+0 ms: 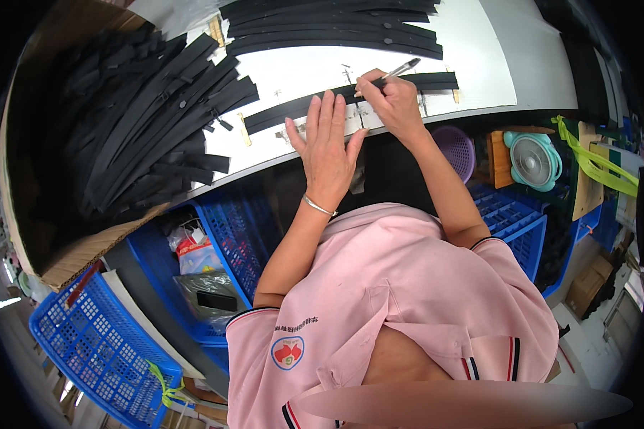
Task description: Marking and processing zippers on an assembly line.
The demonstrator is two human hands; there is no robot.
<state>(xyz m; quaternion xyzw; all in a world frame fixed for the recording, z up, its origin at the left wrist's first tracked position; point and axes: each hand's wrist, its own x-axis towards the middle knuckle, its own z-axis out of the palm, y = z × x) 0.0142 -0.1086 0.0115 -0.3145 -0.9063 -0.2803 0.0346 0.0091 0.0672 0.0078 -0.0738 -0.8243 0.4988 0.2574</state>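
Where both hands work: along the near edge of a white flat table top (472,43)

Left hand (325,150): it lies with the palm down, the fingers spread a little and the thumb stretched to the right; the fingertips rest on a long narrow black fabric strip (275,115)

Right hand (392,107): its fingers are curled and pinch a slim brush with dark bristles (402,69), which point to the far right; whether this hand also touches the strip, I cannot tell

Black strip: it lies lengthwise on the table, from left to right, partly covered by both hands, between two small yellowish pieces of tape (245,130)

Left side: a large heap of loose black strips (136,107), beside the wall of a brown cardboard box (20,164)

Far side: a row of flat black strips (336,28), laid one beside another

Left wrist: a thin silver bangle (320,206)

Right, beyond the table edge: a purple round plastic basket (454,154) and a turquoise fan (533,161)
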